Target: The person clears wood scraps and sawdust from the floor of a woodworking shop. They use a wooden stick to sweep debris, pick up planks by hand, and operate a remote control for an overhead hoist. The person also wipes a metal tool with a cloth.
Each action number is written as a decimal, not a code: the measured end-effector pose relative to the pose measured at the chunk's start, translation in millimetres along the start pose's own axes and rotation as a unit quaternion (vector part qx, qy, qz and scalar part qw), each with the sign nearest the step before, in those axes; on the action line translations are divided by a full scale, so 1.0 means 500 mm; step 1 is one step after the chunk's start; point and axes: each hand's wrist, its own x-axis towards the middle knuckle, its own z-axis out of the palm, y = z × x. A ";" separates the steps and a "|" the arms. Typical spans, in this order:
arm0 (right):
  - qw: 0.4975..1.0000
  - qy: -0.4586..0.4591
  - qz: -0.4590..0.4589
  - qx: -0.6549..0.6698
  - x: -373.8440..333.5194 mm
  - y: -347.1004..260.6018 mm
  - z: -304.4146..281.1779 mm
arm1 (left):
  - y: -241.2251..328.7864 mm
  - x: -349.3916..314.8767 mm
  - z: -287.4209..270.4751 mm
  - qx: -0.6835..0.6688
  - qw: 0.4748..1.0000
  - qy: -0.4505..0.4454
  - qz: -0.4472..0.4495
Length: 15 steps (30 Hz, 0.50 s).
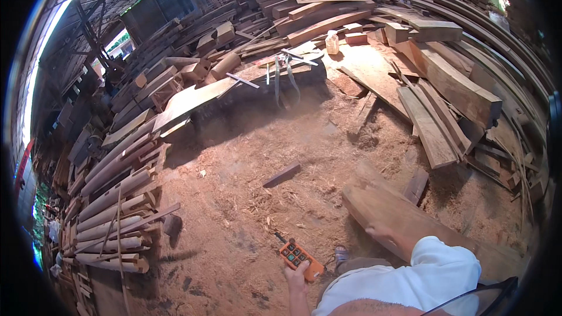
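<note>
Left hand (297,281) wraps an orange remote (298,254), likely light and rigid. Right hand (381,236), finger opening indeterminate, touches a wooden slab (383,206), probably heavy; hold by its edges.

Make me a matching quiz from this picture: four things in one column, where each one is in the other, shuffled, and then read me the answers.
Things:
1. Orange remote control
2. Plastic jug
3. Round poles
4. Short dark piece of wood

Places:
A. Stacked on the left side of the view
B. Lying on the sawdust-covered floor, near the middle of the view
C. Held in the left hand
D. In the bright patch at the back, beside a small reddish block

Right pairs: 1-C, 2-D, 3-A, 4-B
</note>
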 end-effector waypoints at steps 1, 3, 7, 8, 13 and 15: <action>0.999 0.027 -0.019 0.018 0.039 -0.119 -0.048 | 0.026 0.035 0.006 -0.001 1.000 0.006 0.010; 0.946 0.225 -0.175 -0.156 0.112 -0.250 -0.119 | 0.099 0.071 0.042 0.017 0.999 0.014 -0.037; 0.980 0.167 -0.053 0.095 0.283 -0.244 -0.115 | 0.159 0.210 0.082 0.010 0.997 -0.045 -0.061; 0.985 0.146 -0.050 0.082 0.300 -0.257 -0.096 | 0.170 0.243 0.069 0.012 0.998 -0.045 -0.046; 0.999 0.020 -0.031 -0.034 0.388 -0.191 0.047 | 0.228 0.430 0.001 -0.013 0.997 -0.069 -0.034; 0.994 -0.059 0.015 -0.093 0.409 -0.150 0.100 | 0.282 0.513 -0.008 -0.006 0.997 -0.066 -0.045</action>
